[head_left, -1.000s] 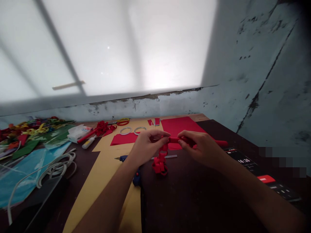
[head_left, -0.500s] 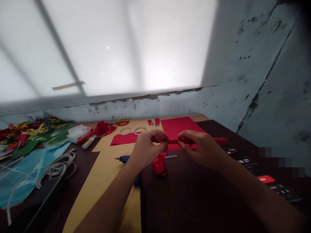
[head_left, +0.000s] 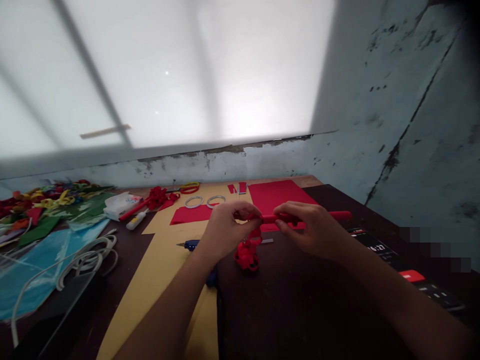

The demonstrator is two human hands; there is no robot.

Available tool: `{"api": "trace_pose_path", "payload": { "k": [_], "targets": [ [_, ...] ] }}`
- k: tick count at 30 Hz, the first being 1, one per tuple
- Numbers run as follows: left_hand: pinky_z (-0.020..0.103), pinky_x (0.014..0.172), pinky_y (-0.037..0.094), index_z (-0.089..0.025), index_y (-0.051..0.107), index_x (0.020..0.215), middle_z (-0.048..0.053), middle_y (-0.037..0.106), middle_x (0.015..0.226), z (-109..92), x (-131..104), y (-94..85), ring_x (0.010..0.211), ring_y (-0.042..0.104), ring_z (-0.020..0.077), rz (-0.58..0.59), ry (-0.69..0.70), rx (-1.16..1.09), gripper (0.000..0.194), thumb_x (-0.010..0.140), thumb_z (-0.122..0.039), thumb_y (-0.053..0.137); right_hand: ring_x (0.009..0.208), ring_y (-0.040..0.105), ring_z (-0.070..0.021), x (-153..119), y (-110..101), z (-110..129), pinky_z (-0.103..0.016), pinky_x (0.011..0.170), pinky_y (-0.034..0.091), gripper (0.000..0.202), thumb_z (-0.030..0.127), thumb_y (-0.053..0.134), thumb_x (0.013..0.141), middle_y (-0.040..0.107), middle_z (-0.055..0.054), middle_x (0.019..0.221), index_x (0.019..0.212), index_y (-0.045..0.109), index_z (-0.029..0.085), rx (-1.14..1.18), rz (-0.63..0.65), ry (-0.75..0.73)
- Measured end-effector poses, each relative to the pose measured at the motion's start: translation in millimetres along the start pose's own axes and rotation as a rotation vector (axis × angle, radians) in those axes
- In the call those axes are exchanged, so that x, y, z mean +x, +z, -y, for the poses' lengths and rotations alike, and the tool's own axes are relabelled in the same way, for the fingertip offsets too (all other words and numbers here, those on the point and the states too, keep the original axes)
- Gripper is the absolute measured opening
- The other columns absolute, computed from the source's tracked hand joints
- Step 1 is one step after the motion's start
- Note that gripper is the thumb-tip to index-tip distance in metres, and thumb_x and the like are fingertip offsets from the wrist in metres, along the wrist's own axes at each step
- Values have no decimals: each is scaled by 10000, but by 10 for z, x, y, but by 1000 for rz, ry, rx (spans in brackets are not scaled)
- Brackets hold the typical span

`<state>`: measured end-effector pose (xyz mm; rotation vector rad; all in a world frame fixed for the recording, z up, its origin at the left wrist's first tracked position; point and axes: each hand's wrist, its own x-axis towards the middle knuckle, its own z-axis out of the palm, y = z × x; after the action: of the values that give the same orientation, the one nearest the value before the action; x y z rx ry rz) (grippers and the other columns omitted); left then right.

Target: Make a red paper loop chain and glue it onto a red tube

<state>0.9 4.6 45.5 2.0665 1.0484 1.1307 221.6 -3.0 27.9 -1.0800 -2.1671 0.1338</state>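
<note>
1. Red rod (head_left: 340,215) — lying roughly level above the table (head_left: 285,310), running between both hands.
2. Red strip (head_left: 246,256) is hanging in loops below the rod's L end; whether its lowest loops are touching the table, can't tell.
3. L hand (head_left: 227,230): thumb and fingertips are pinching the strip at the rod end. R hand (head_left: 313,227): thumb and fingers are gripping the rod approx. mid-length.
4. Risk: L pinch slackening, strip likely springing loose; R fingers rolling the rod unevenly, strip probably skewing.
5. Clear stick (head_left: 267,241) is lying just beyond the loops — poss. snag.
6. Glue gun (head_left: 192,245) is sitting by L forearm; a careless elbow could be knocking it. Heat: can't tell.
7. Phone (head_left: 378,245) is lying near R forearm, same bump risk.
</note>
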Motion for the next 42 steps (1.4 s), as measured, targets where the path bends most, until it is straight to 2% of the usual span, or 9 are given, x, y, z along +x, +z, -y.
{"api": "trace_pose_path", "payload": {
  "k": [4, 7, 13, 16, 24, 29, 35, 42],
  "targets": [
    [274, 722, 514, -204, 747, 848, 31, 722, 822, -24, -7, -15, 798, 656, 172, 10, 20, 61, 76, 802, -234, 695, 716, 624, -174, 0, -3, -1, -304, 663, 454, 165, 343, 620, 894, 701, -40, 850, 960, 692, 210, -5, -7, -5],
    [276, 737, 508, -219, 765, 916, 35, 732, 860, -33, -13, -24, 830, 648, 178, 51, 43, 95, 131, 824, -229, 673, 703, 621, -168, 3, 3, -7, -296, 654, 444, 175, 374, 649, 883, 699, -28, 816, 938, 701, 216, -6, -4, -9],
    [243, 696, 505, -244, 773, 1025, 25, 723, 874, -42, -37, -10, 834, 632, 159, 111, 51, 83, 236, 857, -193, 615, 696, 607, -153, -3, 2, -29, -284, 649, 426, 146, 354, 672, 870, 692, -12, 790, 916, 706, 220, -27, -8, -46],
    [234, 691, 502, -243, 776, 1022, 16, 724, 858, -39, -45, 8, 814, 636, 149, 101, 30, 74, 245, 847, -177, 618, 696, 606, -159, -6, 9, -22, -288, 653, 430, 131, 340, 681, 863, 690, -14, 782, 901, 697, 215, -45, -12, -59],
    [238, 672, 510, -191, 774, 999, 28, 741, 801, -14, -30, 35, 744, 668, 151, 132, -47, -23, 227, 833, -179, 620, 892, 644, -216, 9, 88, 4, -348, 805, 472, 108, 281, 666, 901, 716, -40, 970, 991, 676, 222, -13, -50, -132],
    [219, 647, 490, -161, 762, 883, 23, 718, 749, -57, -25, 10, 709, 644, 135, 141, -61, -65, 156, 804, -150, 628, 893, 640, -213, 20, 108, -18, -359, 815, 479, 96, 250, 667, 906, 719, -33, 983, 998, 682, 227, 26, -38, -164],
    [220, 644, 482, -163, 768, 936, 19, 702, 743, -64, -14, 9, 698, 624, 127, 158, -44, -76, 219, 809, -133, 592, 884, 644, -206, 6, 92, -6, -350, 806, 489, 109, 249, 672, 899, 718, -35, 976, 1004, 689, 227, 72, -26, -158],
    [227, 644, 483, -171, 755, 903, 20, 708, 762, -35, -21, 23, 710, 633, 136, 162, -46, -45, 190, 817, -154, 586, 884, 656, -197, 11, 60, 16, -352, 832, 471, 115, 240, 675, 891, 724, -31, 974, 1003, 698, 230, 80, -11, -145]
  ]
}}
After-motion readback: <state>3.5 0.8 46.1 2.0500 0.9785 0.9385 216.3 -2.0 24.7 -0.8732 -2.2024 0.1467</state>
